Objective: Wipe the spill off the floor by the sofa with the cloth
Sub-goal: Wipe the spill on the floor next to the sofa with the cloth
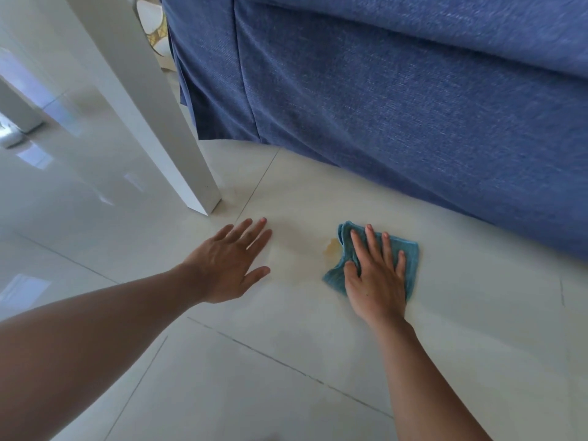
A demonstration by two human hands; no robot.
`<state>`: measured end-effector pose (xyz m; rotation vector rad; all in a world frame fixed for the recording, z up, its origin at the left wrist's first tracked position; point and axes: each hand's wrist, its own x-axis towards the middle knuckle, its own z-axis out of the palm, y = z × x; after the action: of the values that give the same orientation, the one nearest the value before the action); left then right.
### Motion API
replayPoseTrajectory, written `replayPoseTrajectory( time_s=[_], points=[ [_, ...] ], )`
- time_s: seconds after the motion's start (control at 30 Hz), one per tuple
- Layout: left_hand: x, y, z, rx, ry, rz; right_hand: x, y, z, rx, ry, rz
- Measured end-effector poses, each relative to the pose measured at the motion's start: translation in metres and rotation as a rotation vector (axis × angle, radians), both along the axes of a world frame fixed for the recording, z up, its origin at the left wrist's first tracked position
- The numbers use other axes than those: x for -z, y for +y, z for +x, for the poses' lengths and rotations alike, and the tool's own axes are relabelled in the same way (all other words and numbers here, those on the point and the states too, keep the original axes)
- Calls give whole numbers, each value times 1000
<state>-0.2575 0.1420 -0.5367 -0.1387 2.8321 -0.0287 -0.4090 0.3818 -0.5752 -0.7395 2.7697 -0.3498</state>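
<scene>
the cloth (375, 259) is pressed flat on the floor (286, 361) under the spread right hand (375, 278), beside the spill (332, 247), near the sofa (413, 106). the left hand (229, 265) is laid open, empty.

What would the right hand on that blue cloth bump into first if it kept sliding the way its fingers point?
Probably the blue sofa skirt. The right hand lies flat on the teal cloth, fingers aimed up the tiled floor, which looks bare until the fabric. The yellowish spill sits left of that line.
</scene>
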Motion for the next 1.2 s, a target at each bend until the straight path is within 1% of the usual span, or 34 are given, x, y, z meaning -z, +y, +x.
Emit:
replayPoseTrajectory(
  time_s=[0.1, 0.23, 0.3, 0.47, 0.6, 0.73, 0.87, 0.93, 1.03, 1.13, 1.2],
  points=[
    [4, 9, -12, 41, -15, 27, 1, 16, 3, 76, 2, -10],
    [8, 10, -17, 39, -19, 72, 3, 36, -5, 209, 20, 1],
    [9, 9, -17, 37, -20, 88, 4, 36, -13, 230, 32, 33],
    [10, 7, -14, 31, -18, 108, 4, 15, -28, 202, 41, 79],
    [14, 2, -4, 32, -22, 106, 3, -8, -30, 107, 44, 63],
    [14, -5, 0, 49, -11, 140, 1, -31, 3, 28, 41, 17],
    [12, -11, 0, 57, -19, 141, 4, -3, 40, -72, 63, 14],
    [11, -13, 0, 51, -29, 160, 5, 18, 31, -40, 66, 32],
    [10, -13, 0, 44, -26, 167, 5, 29, 3, 72, 67, 88],
    [7, -11, 0, 47, -71, 139, 3, 10, -12, 120, 51, 116],
    [5, -12, 0, 42, -106, 133, 1, -9, -11, 102, 39, 99]
  ],
)
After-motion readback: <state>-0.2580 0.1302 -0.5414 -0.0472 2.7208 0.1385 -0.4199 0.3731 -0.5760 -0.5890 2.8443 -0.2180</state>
